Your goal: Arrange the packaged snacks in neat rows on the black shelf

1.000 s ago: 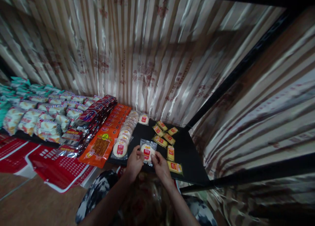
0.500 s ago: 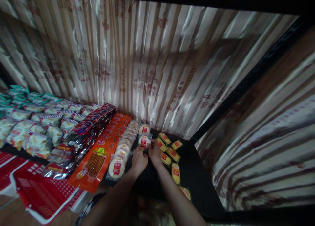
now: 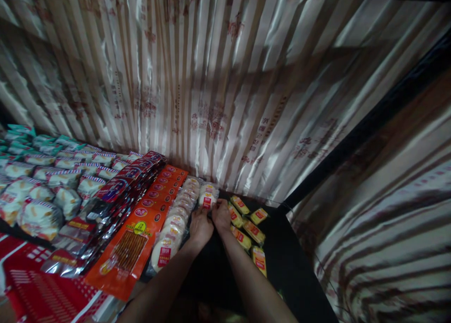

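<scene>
Head view: round cake packet [image 3: 207, 200], a second ago at the near edge, now sits far back on black shelf [image 3: 282, 241] beside cake row [image 3: 172, 226], left hand [image 3: 200, 226] and right hand [image 3: 221, 216] both pinching it.

Both arms are stretched out over the black worktop [image 3: 292, 276]. Left grip [image 3: 200, 226] and right grip [image 3: 221, 216] sit side by side, pinching the near edge of a round cake packet [image 3: 207, 198] way at the back, near the striped curtain [image 3: 211, 79]. There's a row of matching packets [image 3: 169, 234] just left of them, yellow packets [image 3: 246, 226] just right, and orange packs [image 3: 141, 219] further left.
</scene>
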A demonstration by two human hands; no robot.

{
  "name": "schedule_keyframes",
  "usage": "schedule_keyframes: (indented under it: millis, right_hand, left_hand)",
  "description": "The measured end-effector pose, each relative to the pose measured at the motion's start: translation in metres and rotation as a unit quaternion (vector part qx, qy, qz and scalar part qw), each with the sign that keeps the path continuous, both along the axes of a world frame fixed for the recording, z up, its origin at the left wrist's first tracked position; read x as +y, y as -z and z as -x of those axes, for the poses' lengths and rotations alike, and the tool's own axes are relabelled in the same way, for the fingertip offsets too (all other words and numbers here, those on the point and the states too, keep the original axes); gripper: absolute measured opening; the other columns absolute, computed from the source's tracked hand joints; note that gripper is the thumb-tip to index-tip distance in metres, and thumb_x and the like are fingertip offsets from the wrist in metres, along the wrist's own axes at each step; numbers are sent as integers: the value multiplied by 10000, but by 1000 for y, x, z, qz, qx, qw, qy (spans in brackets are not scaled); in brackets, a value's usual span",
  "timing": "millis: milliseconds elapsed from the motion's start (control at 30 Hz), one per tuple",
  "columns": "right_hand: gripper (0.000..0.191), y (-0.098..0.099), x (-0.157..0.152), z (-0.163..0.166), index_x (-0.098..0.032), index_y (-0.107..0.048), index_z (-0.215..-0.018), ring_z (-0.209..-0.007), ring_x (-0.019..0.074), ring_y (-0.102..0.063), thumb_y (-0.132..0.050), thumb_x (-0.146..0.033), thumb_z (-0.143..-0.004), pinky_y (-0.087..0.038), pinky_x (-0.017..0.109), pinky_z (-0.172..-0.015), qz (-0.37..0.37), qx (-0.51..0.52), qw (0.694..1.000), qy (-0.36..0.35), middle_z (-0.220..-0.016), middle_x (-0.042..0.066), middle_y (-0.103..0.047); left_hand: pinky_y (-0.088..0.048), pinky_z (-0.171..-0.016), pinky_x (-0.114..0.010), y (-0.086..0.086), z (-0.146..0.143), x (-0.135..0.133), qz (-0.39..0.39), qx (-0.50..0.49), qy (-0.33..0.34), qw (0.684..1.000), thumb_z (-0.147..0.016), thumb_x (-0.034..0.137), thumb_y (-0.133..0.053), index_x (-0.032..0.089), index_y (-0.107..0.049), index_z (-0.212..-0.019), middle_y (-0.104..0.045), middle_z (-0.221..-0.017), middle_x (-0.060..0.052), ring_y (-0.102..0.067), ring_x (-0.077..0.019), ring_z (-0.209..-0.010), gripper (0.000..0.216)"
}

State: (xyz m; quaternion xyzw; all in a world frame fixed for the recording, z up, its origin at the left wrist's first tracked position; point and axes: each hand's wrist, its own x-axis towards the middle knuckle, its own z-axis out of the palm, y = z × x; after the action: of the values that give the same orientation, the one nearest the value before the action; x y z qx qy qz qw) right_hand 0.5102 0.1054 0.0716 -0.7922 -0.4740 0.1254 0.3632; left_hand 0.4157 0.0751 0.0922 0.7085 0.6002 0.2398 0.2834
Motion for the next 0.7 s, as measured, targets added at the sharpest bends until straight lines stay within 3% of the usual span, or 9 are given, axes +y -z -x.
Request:
schedule_keyframes:
  millis: [200,400,567,700]
  right_hand:
    - [221,8,6,1,-115,-565,-959,-864,237,-617,-451,-187,-783,-446,294,-730,-18,-27,999,0,-904,157,-650]
    - [250,14,0,0,-131,-599,-975,-859,224,-599,-461,-187,-774,-444,299,-753,-28,-33,999,-19,-901,128,-648]
    - [311,7,-20,1,-113,-605,-1014,-949,219,-561,-449,-138,-747,-419,322,-851,-45,-27,998,-36,-994,133,-629]
    - [328,-4,-51,6,-148,-619,-1025,-951,186,-553,-422,-146,-762,-410,307,-881,-57,-14,996,-62,-996,88,-638]
  left_hand:
    - [-312,-1035,-320,7,-5,6,4,32,13,999,-802,99,-368,89,-509,-1215,-463,-1330,-130,-406,-218,-1232,437]
    - [-317,-1027,-284,5,-5,1,7,36,26,999,-814,97,-356,78,-503,-1218,-419,-1359,-147,-402,-212,-1235,430]
    - [-334,-1011,-295,-4,-1,-17,-7,33,27,999,-826,172,-404,100,-563,-1146,-446,-1321,-164,-453,-234,-1184,365]
    - [-384,-946,-284,-6,5,-44,-22,26,30,999,-816,130,-378,118,-587,-1085,-566,-1155,-134,-524,-208,-1070,341]
